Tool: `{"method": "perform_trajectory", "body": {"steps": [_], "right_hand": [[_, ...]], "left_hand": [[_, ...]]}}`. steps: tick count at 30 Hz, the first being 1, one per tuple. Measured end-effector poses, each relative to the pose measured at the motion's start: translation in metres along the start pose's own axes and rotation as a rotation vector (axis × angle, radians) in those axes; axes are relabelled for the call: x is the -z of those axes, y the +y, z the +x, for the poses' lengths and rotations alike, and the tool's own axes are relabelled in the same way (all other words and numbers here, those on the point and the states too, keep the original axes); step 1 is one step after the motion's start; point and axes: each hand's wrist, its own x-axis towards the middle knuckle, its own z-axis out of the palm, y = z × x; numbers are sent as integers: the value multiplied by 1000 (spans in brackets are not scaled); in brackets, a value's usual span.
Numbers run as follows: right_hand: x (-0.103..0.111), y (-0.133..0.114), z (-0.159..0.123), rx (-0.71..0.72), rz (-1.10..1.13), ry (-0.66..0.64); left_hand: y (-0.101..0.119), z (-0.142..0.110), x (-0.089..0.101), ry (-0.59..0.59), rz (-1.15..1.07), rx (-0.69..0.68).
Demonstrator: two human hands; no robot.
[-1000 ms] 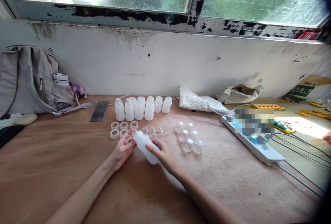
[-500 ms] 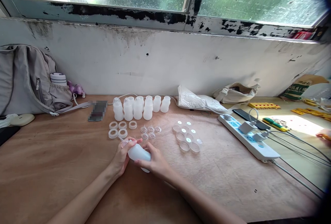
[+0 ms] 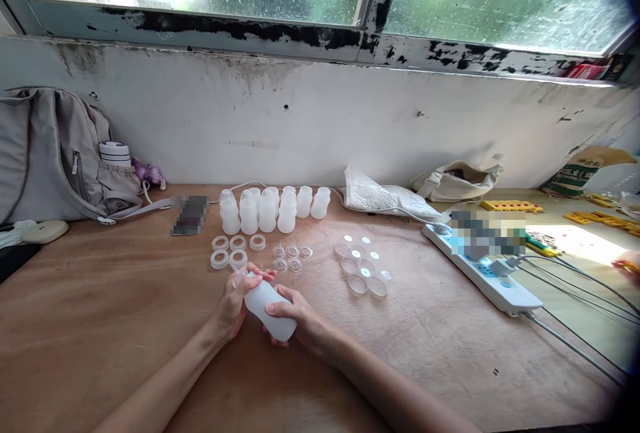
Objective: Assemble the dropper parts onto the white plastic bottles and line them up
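A frosted white baby bottle (image 3: pixel 265 303) lies tilted between my hands, its top end up and to the left. My left hand (image 3: pixel 235 303) is closed around the top end, where a bit of clear nipple shows; the neck is mostly covered by fingers. Around the lower body wraps my right hand (image 3: pixel 297 313), thumb on the upper side. Just beyond them are several translucent collar rings (image 3: pixel 219 259) and several clear nipples (image 3: pixel 281 264). Several clear domed caps (image 3: pixel 357 284) lie to the right. Behind stand several more frosted bottles (image 3: pixel 287 213).
A white power strip (image 3: pixel 480 273) with plugged-in chargers and trailing cables runs along the right side. At the back are a white plastic package (image 3: pixel 385 194) and a beige bag (image 3: pixel 457 181). A grey backpack (image 3: pixel 45 153) sits at left. Another person's hand (image 3: pixel 627 266) shows at the right edge.
The bottle has turned, and its lower end has swung toward me. My right hand has shifted its grip along the body, fingers now under it. My left hand stays at the top end.
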Motion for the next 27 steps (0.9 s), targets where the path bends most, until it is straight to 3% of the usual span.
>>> {"method": "perform_trajectory", "body": {"steps": [6, 13, 15, 17, 20, 23, 27], "right_hand": [[-1, 8, 7, 46, 115, 19], [2, 15, 18, 272, 143, 146], [4, 13, 17, 335, -22, 203], [8, 9, 13, 401, -334, 256], [19, -3, 0, 503, -847, 359], [37, -23, -20, 573, -1153, 539], [66, -56, -51, 498, -1503, 809]], "left_hand": [[2, 5, 0, -2, -104, 25], [-4, 6, -1, -105, -61, 121], [-6, 4, -2, -119, -25, 133], [-8, 3, -1, -97, -2, 120], [-7, 4, 3, -14, 10, 100], [-5, 8, 8, 90, 13, 84], [-2, 12, 11, 140, 25, 33]]}}
